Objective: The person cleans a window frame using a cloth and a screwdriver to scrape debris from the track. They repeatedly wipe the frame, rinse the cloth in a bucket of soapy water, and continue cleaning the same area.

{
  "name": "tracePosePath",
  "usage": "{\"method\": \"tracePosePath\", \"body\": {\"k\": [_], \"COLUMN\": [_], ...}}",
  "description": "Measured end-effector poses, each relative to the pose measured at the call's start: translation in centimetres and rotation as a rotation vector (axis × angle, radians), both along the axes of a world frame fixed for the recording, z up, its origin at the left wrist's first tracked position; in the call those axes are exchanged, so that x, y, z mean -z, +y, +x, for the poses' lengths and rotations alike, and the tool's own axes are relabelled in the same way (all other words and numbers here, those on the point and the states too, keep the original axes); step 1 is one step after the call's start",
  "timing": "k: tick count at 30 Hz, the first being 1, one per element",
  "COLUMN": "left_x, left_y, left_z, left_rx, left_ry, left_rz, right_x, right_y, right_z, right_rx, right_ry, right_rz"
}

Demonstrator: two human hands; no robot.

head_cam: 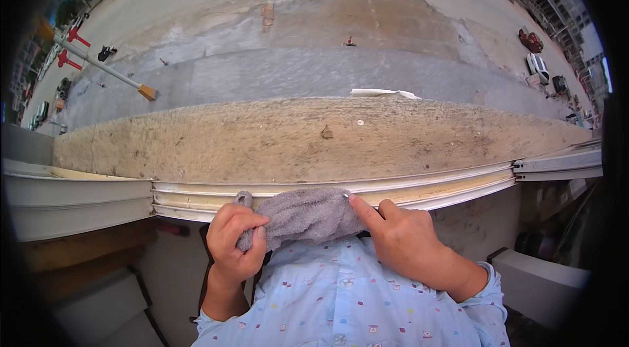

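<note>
A grey terry cloth point(314, 214) lies bunched across the white sliding-window track point(442, 190), hiding the track's middle part. My left hand point(237, 241) grips the cloth's left end between thumb and curled fingers. At the cloth's right end, my right hand point(405, 236) presses with its extended index finger near the upper corner, over the track, and its other fingers are curled under; whether they hold a fold of cloth cannot be told. Yellowish dirt shows in the track's grooves on both sides of the cloth.
Beyond the track runs a rough concrete ledge point(221, 141) with a small dry leaf point(326, 132) on it. Past its edge the view drops to a street with a traffic cone point(350, 41) and parked cars. White window frames point(83, 199) stand at left and right.
</note>
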State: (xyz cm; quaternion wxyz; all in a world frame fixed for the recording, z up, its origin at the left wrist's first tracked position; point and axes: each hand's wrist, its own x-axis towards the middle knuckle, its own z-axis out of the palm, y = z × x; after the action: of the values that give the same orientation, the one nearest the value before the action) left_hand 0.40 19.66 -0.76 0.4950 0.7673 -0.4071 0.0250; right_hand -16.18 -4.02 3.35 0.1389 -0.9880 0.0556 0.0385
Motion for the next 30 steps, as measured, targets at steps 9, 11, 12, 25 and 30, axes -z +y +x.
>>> {"method": "tracePosePath", "body": {"k": [9, 11, 12, 25, 30], "left_x": [-0.2, -0.8, -1.0, -1.6, -2.4], "left_y": [-3.2, -3.5, -3.6, -5.4, -3.7], "left_z": [-0.3, -0.4, -0.3, 1.0, 1.3], "left_rx": [-0.052, -0.083, -0.066, 0.073, 0.124], "left_ry": [-0.139, -0.084, -0.095, -0.039, 0.115], "left_rz": [0.194, 0.315, 0.338, 0.337, 0.052], "right_x": [-1.1, -1.1, -1.1, -0.8, 2.5], "right_y": [-1.1, -1.2, -1.3, -2.8, -3.0], "right_z": [-0.3, -0.3, -0.4, -3.2, -3.2], "right_rx": [-0.085, -0.045, -0.027, 0.213, 0.266], "right_ry": [-0.058, 0.006, 0.045, -0.022, -0.087], "right_rz": [0.158, 0.122, 0.093, 0.193, 0.435]}}
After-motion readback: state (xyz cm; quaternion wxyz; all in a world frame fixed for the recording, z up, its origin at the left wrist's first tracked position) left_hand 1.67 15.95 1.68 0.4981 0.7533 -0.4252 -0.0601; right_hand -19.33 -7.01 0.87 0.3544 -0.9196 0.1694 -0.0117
